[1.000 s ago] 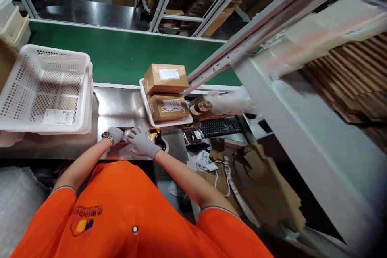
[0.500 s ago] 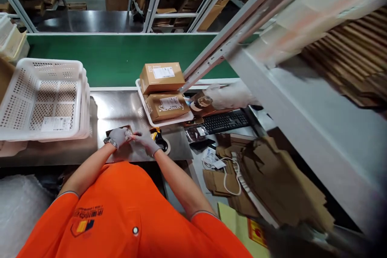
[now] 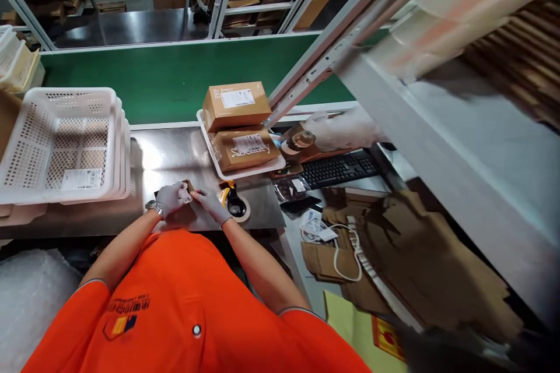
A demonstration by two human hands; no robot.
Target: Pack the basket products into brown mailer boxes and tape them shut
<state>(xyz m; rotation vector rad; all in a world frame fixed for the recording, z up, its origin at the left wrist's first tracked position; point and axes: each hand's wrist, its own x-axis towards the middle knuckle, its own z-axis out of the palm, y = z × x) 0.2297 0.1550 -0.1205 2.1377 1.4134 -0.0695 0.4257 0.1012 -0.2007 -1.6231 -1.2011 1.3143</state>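
Note:
My left hand (image 3: 172,198), in a grey glove with a metal watch at the wrist, is closed around a small crumpled pale piece (image 3: 185,193), too small to name. My right hand (image 3: 210,206), gloved in grey too, has its fingertips pinched together at the right side of that piece. Both are low over the near part of the metal table (image 3: 170,151). A small brown and dark thing shows partly behind my left fingers, mostly hidden. Just right of my right hand lies a yellow and black tape dispenser (image 3: 231,198).
Stacked white baskets (image 3: 116,145) stand left. Two labelled cartons (image 3: 238,106) rest on a white tray (image 3: 245,173). Beyond runs a green belt (image 3: 166,78). At right are a keyboard (image 3: 339,170), flat cardboard (image 3: 420,256) and a slanting metal post (image 3: 324,58).
The view has shifted slightly. My hands stay together at the small pale piece, and my left fingers have turned a little around it.

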